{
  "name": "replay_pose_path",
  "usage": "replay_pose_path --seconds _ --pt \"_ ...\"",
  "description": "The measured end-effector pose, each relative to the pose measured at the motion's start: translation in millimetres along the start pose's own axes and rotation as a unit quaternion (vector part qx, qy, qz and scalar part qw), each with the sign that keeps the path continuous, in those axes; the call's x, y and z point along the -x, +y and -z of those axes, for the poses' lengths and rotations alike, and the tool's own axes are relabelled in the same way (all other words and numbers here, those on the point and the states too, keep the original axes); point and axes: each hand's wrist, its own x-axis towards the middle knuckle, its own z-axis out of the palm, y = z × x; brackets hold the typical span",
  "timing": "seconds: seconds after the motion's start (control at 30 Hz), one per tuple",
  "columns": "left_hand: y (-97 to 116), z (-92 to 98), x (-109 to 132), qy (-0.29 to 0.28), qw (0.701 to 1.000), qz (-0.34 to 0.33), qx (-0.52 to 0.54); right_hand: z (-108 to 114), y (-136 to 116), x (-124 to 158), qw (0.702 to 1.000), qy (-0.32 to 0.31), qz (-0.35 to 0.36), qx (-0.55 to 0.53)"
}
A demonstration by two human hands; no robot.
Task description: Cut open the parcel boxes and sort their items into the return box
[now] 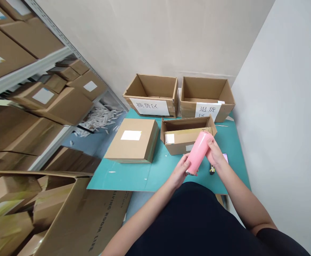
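Note:
A pink cylindrical tumbler is held at a tilt between both my hands, above the front of the table. My left hand grips its lower end, where a dark and silvery rim shows. Around the upper end curl the fingers of my right hand. Just behind the tumbler stands an opened cardboard box with white labels and its flaps up; its inside is mostly hidden. A black and yellow box cutter lies below my right hand, beside a partly covered phone.
On the green table sits a closed, labelled carton at left. Two open boxes with paper signs, left and right, stand along the back wall. A shelf of cartons and a large carton of parcels are at left.

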Motion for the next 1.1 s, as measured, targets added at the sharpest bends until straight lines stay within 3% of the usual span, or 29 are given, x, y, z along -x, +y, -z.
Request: replay_pose_path --seconds 0.27,0.33,0.53,0.63,0.73,0.83,0.97,1.1 --pt "-6 8.8 1 -0.115 0.977 0.12 0.132 0 -4 5 0.991 -0.113 -0.061 -0.041" --pt "-8 6.3 0 -0.097 0.981 0.117 0.124 1 -1 4 0.992 -0.1 -0.061 -0.038" --pt "-1 -3.6 -1 -0.003 0.999 0.048 0.013 -3 5 5 0.999 0.035 -0.015 -0.002" --pt "0 -1.9 1 -0.024 0.998 0.055 0.021 -3 2 5 0.999 -0.003 -0.044 -0.019" --pt "-3 2.9 3 -0.081 0.987 0.1 0.099 -2 0 4 0.994 -0.063 -0.078 -0.037" --pt "-8 6.5 2 -0.115 0.969 0.142 0.164 -1 1 3 0.992 -0.084 -0.078 -0.046" --pt "-12 9.2 0 -0.081 0.979 0.137 0.126 2 8 2 0.998 -0.022 -0.051 -0.035" --pt "-13 15.5 3 -0.039 0.995 0.083 0.036 7 10 0 0.999 0.034 -0.017 -0.024"
